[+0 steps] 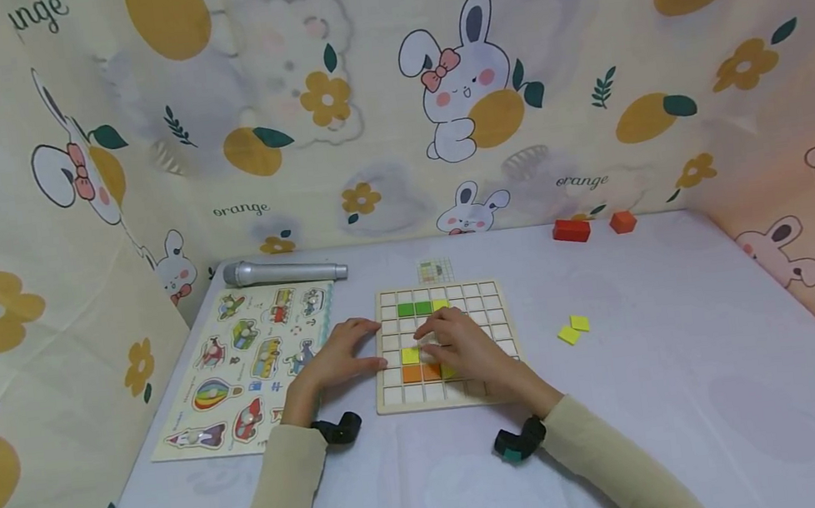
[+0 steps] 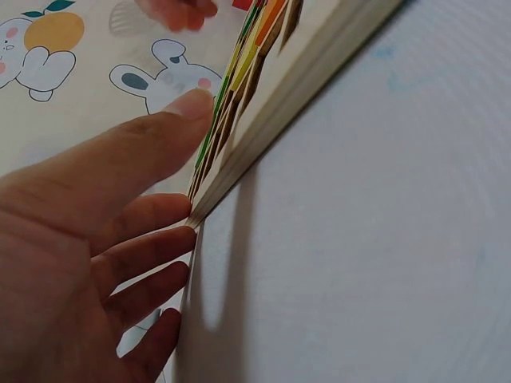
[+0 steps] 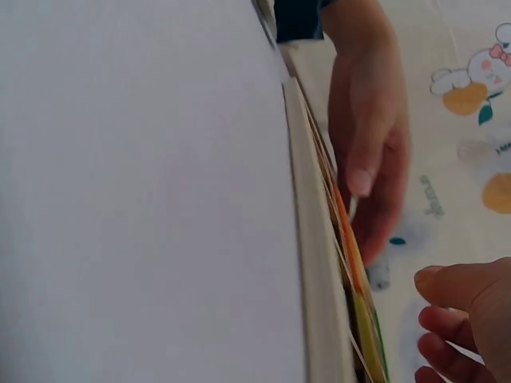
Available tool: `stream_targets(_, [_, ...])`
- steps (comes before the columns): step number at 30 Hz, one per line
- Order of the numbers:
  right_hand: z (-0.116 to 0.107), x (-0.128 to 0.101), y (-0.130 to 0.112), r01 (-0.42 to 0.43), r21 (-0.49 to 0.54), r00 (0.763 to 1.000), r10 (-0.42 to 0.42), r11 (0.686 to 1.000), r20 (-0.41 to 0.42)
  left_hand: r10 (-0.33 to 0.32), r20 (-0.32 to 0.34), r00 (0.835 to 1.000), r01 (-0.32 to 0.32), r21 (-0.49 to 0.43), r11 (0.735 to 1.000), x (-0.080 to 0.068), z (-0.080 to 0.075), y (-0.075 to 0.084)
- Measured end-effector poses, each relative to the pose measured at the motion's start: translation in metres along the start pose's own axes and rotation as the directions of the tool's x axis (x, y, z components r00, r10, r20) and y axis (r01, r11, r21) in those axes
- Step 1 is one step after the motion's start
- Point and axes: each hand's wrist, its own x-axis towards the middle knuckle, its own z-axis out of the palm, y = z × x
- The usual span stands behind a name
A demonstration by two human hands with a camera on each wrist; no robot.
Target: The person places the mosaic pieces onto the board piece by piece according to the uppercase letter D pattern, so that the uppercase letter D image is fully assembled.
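A wooden grid board (image 1: 393, 395) lies in the middle of the table. In its cells sit two green tiles (image 1: 415, 309), orange tiles (image 1: 421, 373) and several yellow ones, including a yellow tile (image 1: 410, 356) above the orange row. My left hand (image 1: 336, 356) touches the board's left edge, thumb and fingers spread. Over the middle cells hovers my right hand (image 1: 466, 344), partly covering tiles beneath it. Its thumb and fingers stand apart in the right wrist view, and no tile shows between them. Two loose yellow tiles (image 1: 569, 335) lie right of the board.
A picture puzzle board (image 1: 183, 418) occupies the left side, with a silver microphone (image 1: 284, 271) behind it. Beyond the grid board lies a small pattern card (image 1: 435, 271). A red block (image 1: 571, 230) and a smaller red block (image 1: 623, 222) stand at the far right edge.
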Motion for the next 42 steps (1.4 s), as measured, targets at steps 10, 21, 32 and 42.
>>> stream_targets(10, [-0.041,-0.025,0.027,-0.083,0.027,0.995,0.085,0.996,-0.045,-0.003,-0.006,1.0,0.003,-0.017,1.0,-0.001,-0.001,0.001])
stream_targets(21, [-0.091,-0.063,0.052,-0.238,-0.058,0.963,0.228,0.969,-0.142,0.017,-0.005,1.0,-0.017,0.003,1.0,0.001,0.001,-0.002])
stream_targets(32, [-0.119,-0.102,0.072,-0.341,-0.142,0.934,0.318,0.929,-0.163,0.008,-0.007,1.0,-0.008,0.003,1.0,0.001,0.001,-0.002])
stream_targets(42, [-0.127,-0.116,0.079,-0.46,-0.207,0.888,0.453,0.863,-0.086,0.032,-0.015,0.999,-0.032,0.004,0.999,0.0,0.0,-0.001])
